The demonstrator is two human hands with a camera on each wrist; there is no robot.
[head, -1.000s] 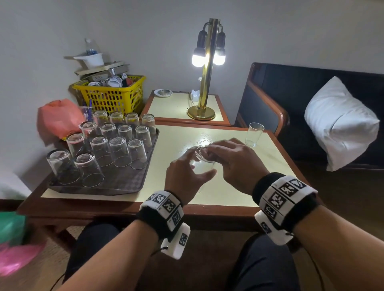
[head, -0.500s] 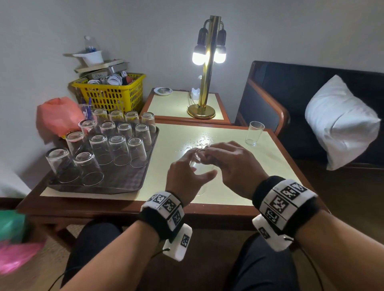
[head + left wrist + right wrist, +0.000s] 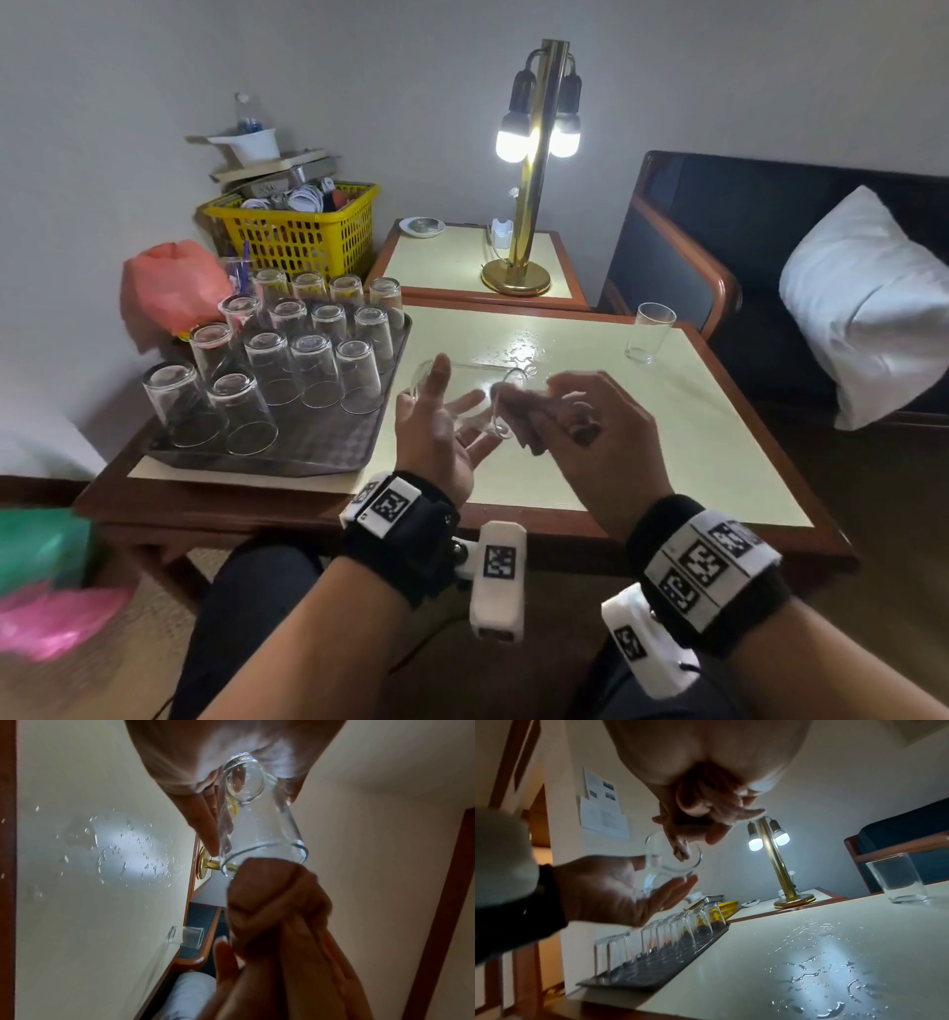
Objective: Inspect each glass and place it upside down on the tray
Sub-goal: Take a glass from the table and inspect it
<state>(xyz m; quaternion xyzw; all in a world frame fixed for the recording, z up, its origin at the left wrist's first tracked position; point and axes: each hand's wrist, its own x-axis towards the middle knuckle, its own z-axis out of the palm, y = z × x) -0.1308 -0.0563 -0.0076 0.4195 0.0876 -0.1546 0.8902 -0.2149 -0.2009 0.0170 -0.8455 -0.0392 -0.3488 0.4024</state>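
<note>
So the glass (image 3: 464, 398) being checked is lying on its side in the air above the bench (image 3: 590, 411), base end resting in the left hand (image 3: 436, 437) and the open rim pointing at the right hand (image 3: 580, 416). Left hand's fingers (image 3: 475, 403) are mostly straight and a bit spread, palm up, more of a cradle than a grip, with the thumb up against the base. Right hand's fingers (image 3: 270, 882) are bunched and pinching the rim, one tip looks hooked just inside the mouth. My take on doing this bit well: roll it slowly between the two hands so the lamp (image 3: 536, 169) shines through the wall, that's how chips and smears show up. The cradle is loose and there's water (image 3: 513, 354) pooled on the bench just past the fingertips, so I'd guess the glass is slippery. Close the left fingers round the body before the right hand lets go, then turn it mouth down. The tray (image 3: 328, 442) sits off to the left of the left hand, rows of upturned glasses (image 3: 308, 360) on it, and the free patch looks like the near right part. One more upright glass (image 3: 648, 334) waits far beyond the right fingers.
</note>
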